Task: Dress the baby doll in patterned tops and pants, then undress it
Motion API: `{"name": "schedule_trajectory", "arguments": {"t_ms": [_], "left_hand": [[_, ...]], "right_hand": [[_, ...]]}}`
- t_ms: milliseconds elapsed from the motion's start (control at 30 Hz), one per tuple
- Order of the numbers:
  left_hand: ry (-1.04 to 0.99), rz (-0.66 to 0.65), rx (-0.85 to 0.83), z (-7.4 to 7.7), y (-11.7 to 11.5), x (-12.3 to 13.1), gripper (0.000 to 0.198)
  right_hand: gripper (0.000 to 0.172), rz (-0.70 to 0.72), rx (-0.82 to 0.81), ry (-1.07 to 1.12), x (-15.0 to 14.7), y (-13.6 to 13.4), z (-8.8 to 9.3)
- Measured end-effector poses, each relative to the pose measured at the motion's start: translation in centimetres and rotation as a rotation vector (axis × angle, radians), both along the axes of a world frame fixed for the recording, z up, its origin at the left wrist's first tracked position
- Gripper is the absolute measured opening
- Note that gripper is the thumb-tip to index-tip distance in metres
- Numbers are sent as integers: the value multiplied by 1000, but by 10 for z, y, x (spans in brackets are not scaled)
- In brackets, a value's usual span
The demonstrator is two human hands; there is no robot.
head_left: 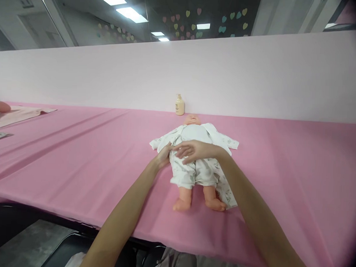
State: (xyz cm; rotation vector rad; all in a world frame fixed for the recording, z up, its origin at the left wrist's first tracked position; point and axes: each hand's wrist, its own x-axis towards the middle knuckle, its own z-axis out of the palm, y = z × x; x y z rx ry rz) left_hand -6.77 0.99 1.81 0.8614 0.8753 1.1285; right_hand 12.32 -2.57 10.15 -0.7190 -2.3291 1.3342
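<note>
A baby doll [194,165] in a white printed garment lies on its back on the pink table cover [92,157], head toward the far wall, bare feet toward me. My right hand [191,150] lies across the doll's belly with fingers stretched out flat, pointing left. My left hand [164,155] is at the doll's left side, fingers closed on the edge of the white garment there. The garment's sleeves spread out to both sides.
A small cream pump bottle [179,105] stands against the pale pink partition [256,78] just behind the doll's head. At the far left lie a pink folded cloth [21,114] and part of another doll [0,106]. A dark chair [63,246] sits below the table's front edge.
</note>
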Motion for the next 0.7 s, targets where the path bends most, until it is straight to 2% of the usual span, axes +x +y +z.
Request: {"name": "schedule_trajectory", "arguments": {"t_ms": [67, 133, 200, 300, 367, 433, 500, 567, 700], "left_hand": [[-1, 39, -5, 1, -1, 3, 57], [42, 69, 24, 2, -4, 6, 59], [103, 87, 114, 5, -8, 10, 60], [131, 121, 253, 10, -11, 15, 48], [101, 125, 287, 13, -13, 18, 44], [67, 87, 269, 14, -13, 19, 48], [24, 40, 227, 15, -14, 18, 51], [-53, -26, 203, 15, -15, 16, 46], [-160, -230, 183, 18, -18, 13, 24]], "right_hand": [[42, -232, 5, 84, 13, 7, 1], [40, -498, 103, 93, 22, 14, -3], [48, -606, 135, 6, 26, 20, -9], [63, -552, 121, -97, 24, 23, -18], [64, -540, 166, -82, 20, 23, -21], [52, -516, 193, -62, 16, 22, -22], [31, -491, 158, -66, 14, 22, -22], [23, -507, 66, -12, 16, 21, -18], [23, -514, -280, 319, 22, 15, -8]]}}
